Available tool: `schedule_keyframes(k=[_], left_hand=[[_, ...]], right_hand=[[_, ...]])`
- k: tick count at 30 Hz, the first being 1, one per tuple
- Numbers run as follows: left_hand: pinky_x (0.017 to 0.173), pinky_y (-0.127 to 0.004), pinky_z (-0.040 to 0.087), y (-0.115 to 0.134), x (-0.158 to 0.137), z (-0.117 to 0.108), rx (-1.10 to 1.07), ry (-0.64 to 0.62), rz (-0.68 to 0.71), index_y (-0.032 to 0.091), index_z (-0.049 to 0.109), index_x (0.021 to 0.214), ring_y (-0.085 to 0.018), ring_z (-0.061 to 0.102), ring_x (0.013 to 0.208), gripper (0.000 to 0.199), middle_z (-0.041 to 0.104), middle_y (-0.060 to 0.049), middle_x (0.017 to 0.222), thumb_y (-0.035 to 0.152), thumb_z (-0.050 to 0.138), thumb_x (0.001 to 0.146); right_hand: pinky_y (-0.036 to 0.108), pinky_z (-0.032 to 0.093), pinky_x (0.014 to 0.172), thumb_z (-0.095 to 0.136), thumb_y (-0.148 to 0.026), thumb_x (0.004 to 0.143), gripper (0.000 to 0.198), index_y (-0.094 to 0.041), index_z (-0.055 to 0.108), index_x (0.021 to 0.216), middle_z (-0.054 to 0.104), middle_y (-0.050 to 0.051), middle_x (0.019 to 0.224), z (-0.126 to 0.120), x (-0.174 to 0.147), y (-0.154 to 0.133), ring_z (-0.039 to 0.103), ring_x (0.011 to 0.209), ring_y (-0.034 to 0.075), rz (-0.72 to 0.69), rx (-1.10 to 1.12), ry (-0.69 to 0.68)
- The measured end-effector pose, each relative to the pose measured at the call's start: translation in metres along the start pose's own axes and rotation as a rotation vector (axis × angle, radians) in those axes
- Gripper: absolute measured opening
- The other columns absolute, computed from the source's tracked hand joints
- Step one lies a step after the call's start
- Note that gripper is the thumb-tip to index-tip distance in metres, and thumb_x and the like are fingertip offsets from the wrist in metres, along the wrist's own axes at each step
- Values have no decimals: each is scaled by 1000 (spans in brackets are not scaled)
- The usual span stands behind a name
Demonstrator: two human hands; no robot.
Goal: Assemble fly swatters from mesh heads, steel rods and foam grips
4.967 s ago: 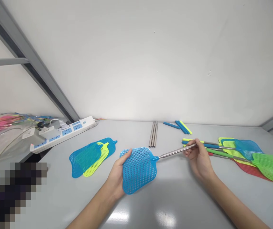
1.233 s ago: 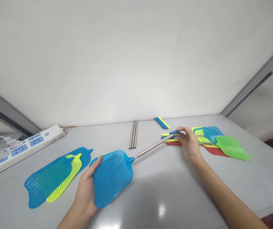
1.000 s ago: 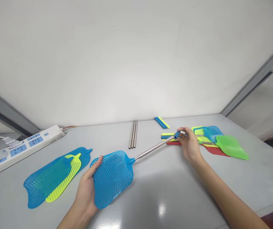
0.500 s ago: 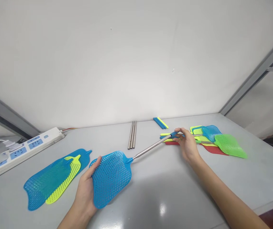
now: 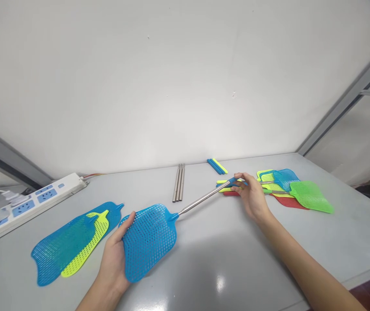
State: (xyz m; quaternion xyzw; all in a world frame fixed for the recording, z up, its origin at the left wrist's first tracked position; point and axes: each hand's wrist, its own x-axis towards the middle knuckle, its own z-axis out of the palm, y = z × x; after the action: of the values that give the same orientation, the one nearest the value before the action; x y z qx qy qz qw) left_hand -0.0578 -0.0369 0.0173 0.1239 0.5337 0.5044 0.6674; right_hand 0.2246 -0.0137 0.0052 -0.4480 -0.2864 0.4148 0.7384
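A blue fly swatter (image 5: 150, 242) with a metal rod is held between my two hands, slanting up to the right. My left hand (image 5: 115, 255) grips the left edge of its perforated head, thumb on top and fingers hidden beneath. With its fingers closed, my right hand (image 5: 251, 196) holds the swatter's blue handle (image 5: 233, 180) at the far end of the rod. Just left of my left hand lie overlapping swatter heads, blue (image 5: 47, 255) and yellow (image 5: 84, 252). Behind the rod, several bare metal rods (image 5: 178, 183) rest side by side.
Loose blue and yellow handle grips (image 5: 217, 166) lie near the wall. At the right, a pile of swatters includes a green one (image 5: 311, 196), a blue one (image 5: 286, 177) and a red one (image 5: 291, 203). A white power strip (image 5: 36, 203) with plugs runs along the left side.
Almost nothing differs. The swatter and both hands appear shifted very slightly left, along with a small shift of the whole view; both grips stay the same.
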Motion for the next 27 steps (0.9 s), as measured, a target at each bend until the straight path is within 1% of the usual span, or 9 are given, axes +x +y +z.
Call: schedule_keyframes(k=[5, 12, 19, 24, 27], left_hand=[[58, -37, 52, 0, 0, -1, 19, 20, -2, 14, 62, 79, -22, 62, 52, 18, 65, -4, 58, 25, 60, 65], [59, -37, 52, 0, -1, 2, 20, 19, -2, 16, 61, 76, -21, 62, 53, 14, 66, -4, 61, 25, 60, 65], [60, -35, 51, -1, 4, 0, 34, 24, -13, 16, 61, 75, -21, 63, 57, 12, 65, -3, 58, 24, 58, 67], [60, -34, 51, -2, 5, -1, 32, 12, -22, 16, 61, 78, -21, 63, 59, 13, 65, -3, 60, 24, 57, 68], [60, -33, 52, -2, 4, -1, 28, 22, -24, 16, 61, 77, -21, 63, 59, 13, 65, -3, 60, 24, 56, 68]], right_hand=[[24, 46, 54, 52, -35, 68, 19, -18, 58, 63, 55, 2, 82, -2, 2, 0, 53, 65, 12, -2, -18, 15], [24, 45, 54, 52, -34, 68, 17, -18, 59, 65, 53, 1, 82, -3, 1, 3, 52, 66, 11, 0, -9, 8], [22, 44, 54, 49, -37, 70, 23, -19, 59, 61, 52, 2, 84, -3, 3, 6, 50, 73, 13, -168, -157, 70], [22, 43, 53, 48, -37, 71, 24, -18, 59, 61, 53, 3, 83, -3, 2, 7, 51, 72, 13, -179, -175, 38], [22, 42, 54, 48, -38, 71, 25, -18, 59, 60, 53, 3, 82, -2, 1, 7, 52, 75, 14, -176, -185, 29]])
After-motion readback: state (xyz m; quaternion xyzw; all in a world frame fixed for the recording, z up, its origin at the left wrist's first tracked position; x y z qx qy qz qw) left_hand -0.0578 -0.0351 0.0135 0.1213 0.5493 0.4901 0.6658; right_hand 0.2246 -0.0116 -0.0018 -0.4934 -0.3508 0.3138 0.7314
